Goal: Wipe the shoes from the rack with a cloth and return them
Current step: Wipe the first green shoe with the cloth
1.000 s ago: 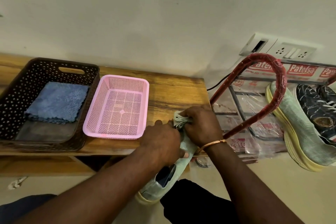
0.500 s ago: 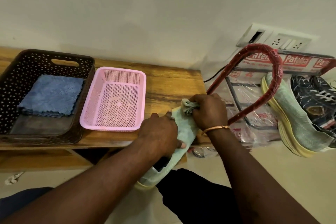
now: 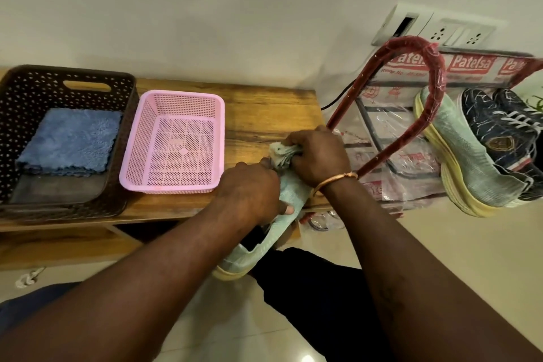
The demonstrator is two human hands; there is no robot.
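Where the wall meets the floor, a long wooden worktop (image 3: 264,114) stands with a red-framed rack (image 3: 435,76), wrapped in printed plastic, just to its right. A brown basket (image 3: 29,88) sits at the worktop's left end with a folded blue cloth (image 3: 70,141) inside, and a pink basket (image 3: 176,94) stands beside it. On the rack a pale green shoe (image 3: 470,161) leans next to two dark blue shoes (image 3: 499,126). Its matching shoe (image 3: 273,238) lies tilted over the worktop's front right edge, toe up on the wood, heel hanging low. The left hand (image 3: 249,194) grips this shoe around its middle. The right hand (image 3: 317,156) clutches a bunched pale cloth (image 3: 283,153) against the toe. A thin bangle (image 3: 335,181) circles the right wrist.
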